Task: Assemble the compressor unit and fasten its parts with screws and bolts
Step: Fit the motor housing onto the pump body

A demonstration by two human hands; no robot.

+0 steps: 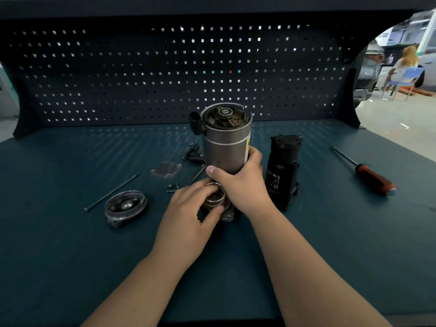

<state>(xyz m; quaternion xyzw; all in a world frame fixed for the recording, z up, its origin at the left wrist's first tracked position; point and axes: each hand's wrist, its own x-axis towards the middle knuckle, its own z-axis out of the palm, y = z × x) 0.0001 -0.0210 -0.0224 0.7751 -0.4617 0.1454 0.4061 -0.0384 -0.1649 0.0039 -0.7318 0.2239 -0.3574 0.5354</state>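
Nearest, the left hand (195,208) is curling fingers and thumb round a ringed metal sleeve (214,197), pinching it over the flanged base (228,216) of the unit. Fingers are hiding whether the sleeve is seated.

Just behind, the right hand (243,182) is wrapping the lower part of the grey motor housing (224,147), thumb across the front. It is holding the housing upright on the bench (70,256), open brush end facing up.

Left side: a domed end cap (126,205) is lying beside a long bolt (112,193). Small screws (172,186) are sitting just past the left knuckles, and a gasket plate (166,169) is lying beyond them. Right side: a black cylinder unit (283,171) is standing just beside the right wrist, with a red-handled screwdriver (368,172) well apart.

Risks, as judged:
- The sleeve could be going in cocked, since the pinch looks one-sided, and might jam or score the bore.
- The housing is tall and gripped low, so side force from the left hand could tip it.
- A left wrist sweep could scatter the screws.
- The right elbow could knock over the black cylinder unit.
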